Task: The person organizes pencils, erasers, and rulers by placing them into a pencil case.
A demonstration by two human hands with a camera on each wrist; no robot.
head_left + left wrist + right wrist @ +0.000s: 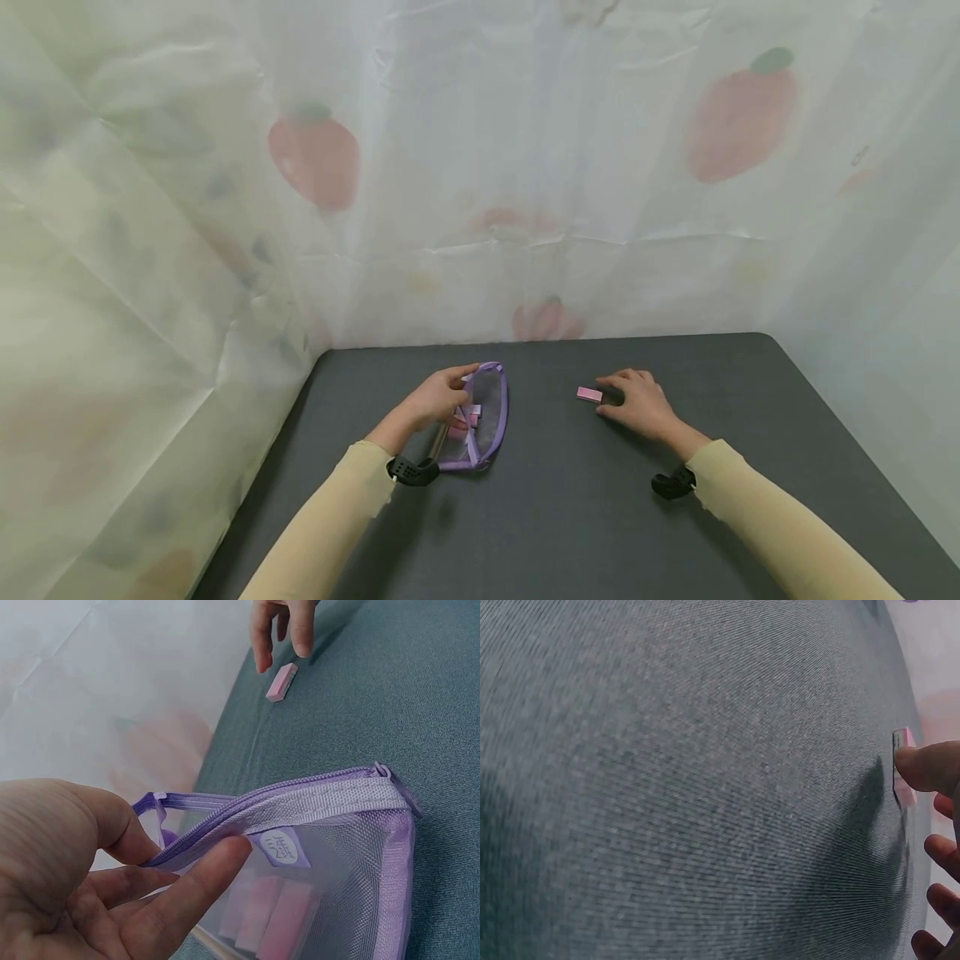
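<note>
A purple mesh zip pouch [491, 410] lies on the dark grey table [570, 508], left of centre. My left hand [437, 402] pinches its open zipper edge between thumb and forefinger [196, 879]. Through the mesh of the pouch [341, 851], several pink blocks [271, 915] show inside. A single small pink block [589, 394] lies on the table to the right. My right hand [636, 403] rests on the table just beside it, fingers relaxed. In the right wrist view its thumb [930, 766] touches the pink block [902, 780]. The left wrist view shows the block [282, 681] under the right fingertips [262, 652].
A pale curtain with red fruit prints [525, 167] hangs close behind the table and along its left side. The table's right edge [847, 433] runs diagonally. Black straps sit on both wrists [411, 471].
</note>
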